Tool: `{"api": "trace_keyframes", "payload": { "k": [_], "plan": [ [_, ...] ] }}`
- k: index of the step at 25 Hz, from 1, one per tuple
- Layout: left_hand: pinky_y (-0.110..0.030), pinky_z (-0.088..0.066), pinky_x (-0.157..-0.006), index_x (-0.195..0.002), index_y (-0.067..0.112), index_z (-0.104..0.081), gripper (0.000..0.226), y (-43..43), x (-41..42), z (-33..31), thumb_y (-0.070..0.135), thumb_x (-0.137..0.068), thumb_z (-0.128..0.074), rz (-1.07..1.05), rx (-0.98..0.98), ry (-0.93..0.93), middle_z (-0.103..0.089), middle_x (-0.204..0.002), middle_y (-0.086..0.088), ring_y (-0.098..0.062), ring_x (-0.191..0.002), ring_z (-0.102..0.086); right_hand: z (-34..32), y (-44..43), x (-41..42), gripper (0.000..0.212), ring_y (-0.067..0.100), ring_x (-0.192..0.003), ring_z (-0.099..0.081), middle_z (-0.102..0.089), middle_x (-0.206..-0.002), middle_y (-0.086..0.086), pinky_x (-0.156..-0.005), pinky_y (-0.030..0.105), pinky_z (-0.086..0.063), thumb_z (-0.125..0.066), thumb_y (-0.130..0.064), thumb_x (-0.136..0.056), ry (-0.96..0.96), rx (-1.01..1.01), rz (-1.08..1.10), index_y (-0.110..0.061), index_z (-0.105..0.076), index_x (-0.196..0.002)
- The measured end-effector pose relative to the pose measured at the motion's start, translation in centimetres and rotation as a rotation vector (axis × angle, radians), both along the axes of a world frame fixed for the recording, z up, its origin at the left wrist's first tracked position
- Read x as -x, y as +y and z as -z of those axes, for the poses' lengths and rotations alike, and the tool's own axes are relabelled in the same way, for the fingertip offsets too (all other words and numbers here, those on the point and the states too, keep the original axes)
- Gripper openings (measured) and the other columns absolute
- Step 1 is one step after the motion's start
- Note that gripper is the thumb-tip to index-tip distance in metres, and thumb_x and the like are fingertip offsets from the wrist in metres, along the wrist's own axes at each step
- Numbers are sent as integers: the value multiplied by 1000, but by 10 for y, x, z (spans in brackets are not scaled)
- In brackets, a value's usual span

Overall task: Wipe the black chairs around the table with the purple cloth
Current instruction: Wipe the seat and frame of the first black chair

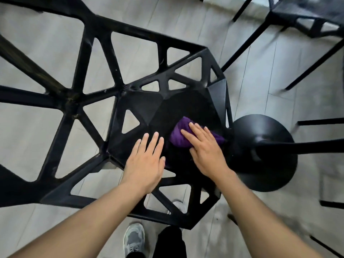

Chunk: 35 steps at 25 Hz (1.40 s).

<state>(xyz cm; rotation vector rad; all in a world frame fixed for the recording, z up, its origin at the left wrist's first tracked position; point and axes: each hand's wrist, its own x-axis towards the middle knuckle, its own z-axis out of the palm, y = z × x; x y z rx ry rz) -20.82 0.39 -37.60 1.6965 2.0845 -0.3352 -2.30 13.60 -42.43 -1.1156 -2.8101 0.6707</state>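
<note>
A black chair [130, 108] with triangular cut-outs fills the middle of the head view, seen from above; its back frame spreads to the left. The bunched purple cloth [178, 135] lies on the right part of the seat. My right hand [204, 149] presses flat on the cloth, fingers spread over it. Beside it, my left hand [147, 161] rests flat on the bare seat with fingers apart, holding nothing. Part of the cloth is hidden under my right hand.
A round black table base [264, 151] stands right next to the chair on the right. A second black chair [305, 17] is at the top right, thin black legs cross the right edge. Pale floorboards lie below; my grey shoe [134, 239] shows at the bottom.
</note>
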Motion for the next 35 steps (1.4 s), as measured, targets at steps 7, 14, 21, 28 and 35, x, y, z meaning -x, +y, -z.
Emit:
{"api": "trace_keyframes", "payload": {
  "k": [7, 14, 21, 28, 35],
  "plan": [
    [-45, -5, -127, -162, 28, 7, 68, 56, 11, 31, 53, -105, -20, -36, -45, -89, 18, -169, -1, -30, -157, 10, 7, 121, 37, 68, 31, -153, -19, -26, -164, 13, -127, 45, -9, -50, -8, -87, 103, -16, 334, -20, -41, -154],
    [-45, 1, -128, -158, 30, 22, 96, 77, 13, 43, 65, -97, -42, -18, 44, -153, 32, -165, 0, -28, -155, 20, -1, 13, -11, 69, 20, -153, -25, -35, -161, 6, -126, 43, -17, -63, -6, -84, 94, -62, 182, -23, -49, -149],
    [-42, 8, -127, -154, 35, 30, 99, 73, 13, 49, 73, -94, -39, -36, 32, -166, 43, -159, 6, -21, -150, 32, 13, 150, 37, 65, 26, -154, -18, -24, -165, 10, -125, 48, -16, -48, -8, -91, 274, 77, 600, -22, -39, -155],
    [-44, 6, -127, -154, 34, 30, 98, 75, 13, 45, 73, -94, -38, -28, 66, -157, 43, -159, 4, -22, -151, 31, 7, 85, 15, 66, 30, -153, -20, -26, -164, 14, -123, 52, -22, -52, -7, -90, 188, 3, 530, -17, -40, -154],
    [-43, 8, -127, -154, 33, 31, 98, 76, 13, 43, 72, -95, -37, -45, 63, -167, 44, -158, 4, -21, -149, 35, 2, 193, 97, 67, 31, -154, -18, -19, -166, 14, -124, 52, -17, -42, -4, -91, 542, 32, 616, -17, -34, -157]
  ]
}}
